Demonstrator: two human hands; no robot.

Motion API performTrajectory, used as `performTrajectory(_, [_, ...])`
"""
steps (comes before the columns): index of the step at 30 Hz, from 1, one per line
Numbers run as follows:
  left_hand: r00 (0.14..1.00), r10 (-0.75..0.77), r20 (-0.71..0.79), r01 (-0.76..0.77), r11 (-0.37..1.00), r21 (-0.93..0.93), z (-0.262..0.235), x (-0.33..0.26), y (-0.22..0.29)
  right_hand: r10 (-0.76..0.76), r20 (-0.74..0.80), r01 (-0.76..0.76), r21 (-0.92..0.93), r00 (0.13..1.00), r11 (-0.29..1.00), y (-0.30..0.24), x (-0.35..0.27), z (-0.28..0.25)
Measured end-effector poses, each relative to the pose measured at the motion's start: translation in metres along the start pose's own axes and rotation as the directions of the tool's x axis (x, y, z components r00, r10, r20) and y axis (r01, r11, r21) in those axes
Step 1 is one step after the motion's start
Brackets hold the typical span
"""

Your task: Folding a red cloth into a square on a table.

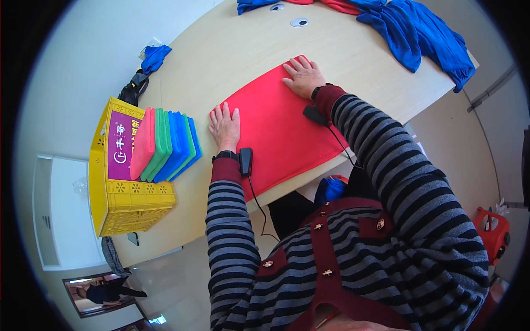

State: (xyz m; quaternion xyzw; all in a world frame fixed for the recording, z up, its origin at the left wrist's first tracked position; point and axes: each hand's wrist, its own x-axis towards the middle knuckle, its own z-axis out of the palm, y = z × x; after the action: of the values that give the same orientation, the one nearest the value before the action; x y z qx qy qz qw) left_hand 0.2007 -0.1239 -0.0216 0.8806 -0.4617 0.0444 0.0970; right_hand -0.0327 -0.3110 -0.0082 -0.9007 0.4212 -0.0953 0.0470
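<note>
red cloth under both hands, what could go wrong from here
The red cloth could crease if the left hand and right hand, flat near its far corners, slide unevenly. The corded black left-wrist device, which overlaps the cloth's left side in this view, might drag or snag it. The cloth's near edge also lies close to the near edge of the table, so a strong pull that way could make it slip over.

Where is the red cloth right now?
In the head view, the red cloth lies flat near the centre on the pale table, left hand and right hand on its far corners, to the right of the yellow crate.
</note>
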Motion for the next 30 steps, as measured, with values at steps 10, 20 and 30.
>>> performTrajectory(10, [0.987,-0.159,-0.016,0.158,0.987,-0.024,-0.013,-0.032,-0.023,0.149,0.011,-0.149,-0.016,0.989,0.989,0.058,-0.038,-0.010])
performTrajectory(20, [0.989,0.145,-0.039,-0.142,0.988,0.057,-0.024,-0.079,0.033,-0.132,-0.036,0.132,0.004,0.991,0.991,-0.015,-0.097,-0.030])
performTrajectory(30, [0.956,0.289,0.054,-0.290,0.957,0.013,-0.023,-0.142,0.043,-0.236,-0.103,0.244,0.064,0.966,0.968,-0.026,-0.156,-0.003])
